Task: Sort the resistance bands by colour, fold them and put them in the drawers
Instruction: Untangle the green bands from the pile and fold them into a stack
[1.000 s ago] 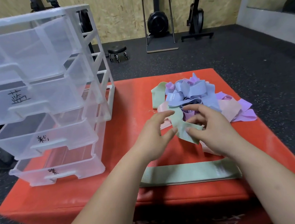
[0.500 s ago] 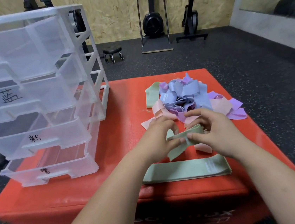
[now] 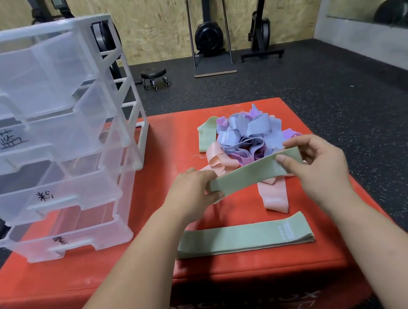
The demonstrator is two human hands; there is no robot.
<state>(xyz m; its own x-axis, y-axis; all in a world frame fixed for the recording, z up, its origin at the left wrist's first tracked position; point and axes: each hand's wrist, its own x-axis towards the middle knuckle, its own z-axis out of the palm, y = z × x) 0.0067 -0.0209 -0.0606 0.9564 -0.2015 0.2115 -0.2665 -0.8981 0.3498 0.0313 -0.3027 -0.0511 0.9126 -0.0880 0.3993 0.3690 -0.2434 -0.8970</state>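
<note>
Stretching above the red box (image 3: 138, 258), a green band (image 3: 248, 173) is running between both hands — left hand (image 3: 192, 193) pinching one end, right hand (image 3: 318, 164) the other — fingers curled around it.

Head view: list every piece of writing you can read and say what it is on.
"蓝": handwritten on the second drawer.
"粉": loosely handwritten on the third drawer.
"紫": handwritten on the bottom drawer.
Top drawer: one character, cut off by the frame edge, unreadable.
Red box front: upside-down print, partly hidden, unreadable.
Flat green band and blue band: white print, too small.
</note>
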